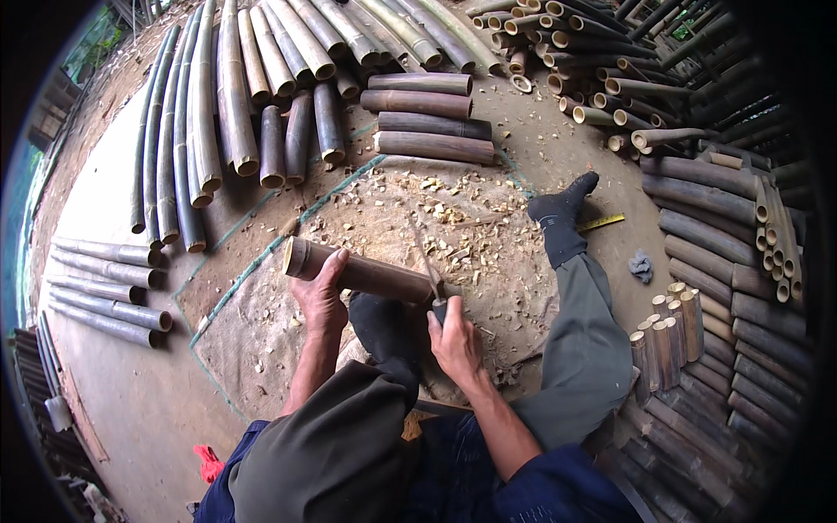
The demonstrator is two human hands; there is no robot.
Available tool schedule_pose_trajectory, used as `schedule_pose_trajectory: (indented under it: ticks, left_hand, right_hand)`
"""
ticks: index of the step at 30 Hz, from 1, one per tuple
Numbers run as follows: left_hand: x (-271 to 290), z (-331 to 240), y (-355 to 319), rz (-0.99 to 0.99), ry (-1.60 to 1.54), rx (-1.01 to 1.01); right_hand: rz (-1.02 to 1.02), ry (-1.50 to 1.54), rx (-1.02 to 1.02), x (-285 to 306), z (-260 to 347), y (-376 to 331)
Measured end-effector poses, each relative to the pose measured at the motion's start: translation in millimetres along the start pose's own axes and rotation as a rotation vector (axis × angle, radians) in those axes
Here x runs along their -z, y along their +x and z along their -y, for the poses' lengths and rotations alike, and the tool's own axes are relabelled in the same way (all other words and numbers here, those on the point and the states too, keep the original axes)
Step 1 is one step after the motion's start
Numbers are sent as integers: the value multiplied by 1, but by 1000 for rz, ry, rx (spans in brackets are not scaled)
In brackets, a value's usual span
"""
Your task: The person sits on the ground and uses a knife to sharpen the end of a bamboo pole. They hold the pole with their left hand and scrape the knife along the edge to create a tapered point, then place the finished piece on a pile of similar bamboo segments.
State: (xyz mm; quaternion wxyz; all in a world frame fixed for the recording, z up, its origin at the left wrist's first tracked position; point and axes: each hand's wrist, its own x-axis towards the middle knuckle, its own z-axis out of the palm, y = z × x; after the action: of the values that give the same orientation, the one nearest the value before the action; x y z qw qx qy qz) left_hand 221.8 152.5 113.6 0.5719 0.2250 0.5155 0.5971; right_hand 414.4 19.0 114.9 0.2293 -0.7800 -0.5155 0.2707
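A short dark brown bamboo section (384, 277) lies slantwise in front of me, its cut left end raised. My left hand (323, 292) is wrapped round it near that end, thumb on top. In my right hand (457, 343) is a knife (427, 261), its dark handle in my closed fingers. The thin blade points away from me and crosses the bamboo near its right end; whether it cuts into the wall I cannot tell. Just below the bamboo is my left foot (377, 324) in a dark sock.
Pale chips (453, 213) litter a green-edged sacking mat (253, 322). Bamboo poles (231, 96) lie beyond it, with shorter sections (436, 146) nearer. Stacked bamboo (711, 179) lines the right side, beside upright pieces (667, 340). A yellow tape measure strip (602, 222) lies by my right foot (562, 213).
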Motion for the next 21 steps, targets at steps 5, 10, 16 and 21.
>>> schedule_pose_trajectory:
  ticks: [5,10,16,21]
  left_hand:
    - [2,1,4,12,0,-60]
    - [3,3,3,24,-7,-43]
    - [12,2,3,103,-107,36]
    - [20,1,19,284,-198,48]
  right_hand:
    - [103,-7,-52,24,29,3]
    - [-99,185,90,12,14,-8]
    - [59,42,-93,31,1,7]
    - [-154,252,197,30,14,-3]
